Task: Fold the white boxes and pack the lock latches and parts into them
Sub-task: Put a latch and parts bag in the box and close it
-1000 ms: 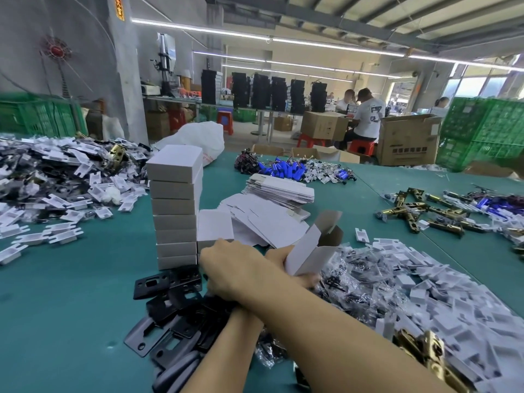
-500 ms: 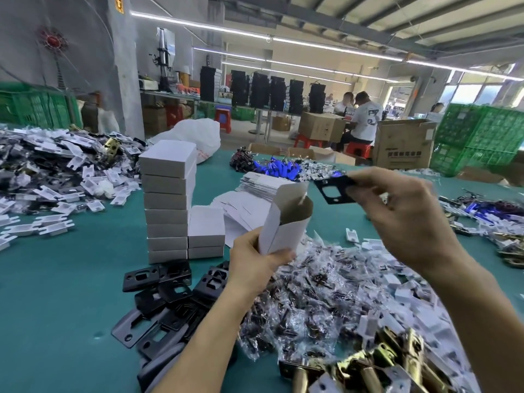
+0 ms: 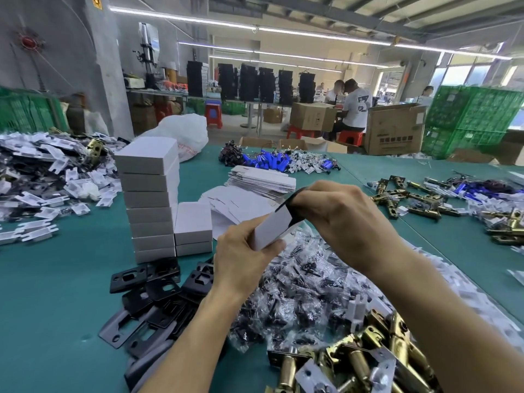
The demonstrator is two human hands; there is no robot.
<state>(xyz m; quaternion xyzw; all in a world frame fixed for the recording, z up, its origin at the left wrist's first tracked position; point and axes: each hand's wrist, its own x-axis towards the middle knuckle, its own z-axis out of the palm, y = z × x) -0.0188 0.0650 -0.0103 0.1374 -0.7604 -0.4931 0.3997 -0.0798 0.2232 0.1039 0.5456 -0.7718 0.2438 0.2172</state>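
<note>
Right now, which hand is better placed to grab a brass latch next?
Right, probably. The left hand holds the white box. The right hand only pinches the black plate at the box's open end, and the brass latches lie just below its forearm.

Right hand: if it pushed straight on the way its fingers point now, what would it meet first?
The open end of the small white cardboard box gripped by the left hand. The right hand pinches a flat black metal plate right at that opening; contact looks near, though depth is unclear.
</note>
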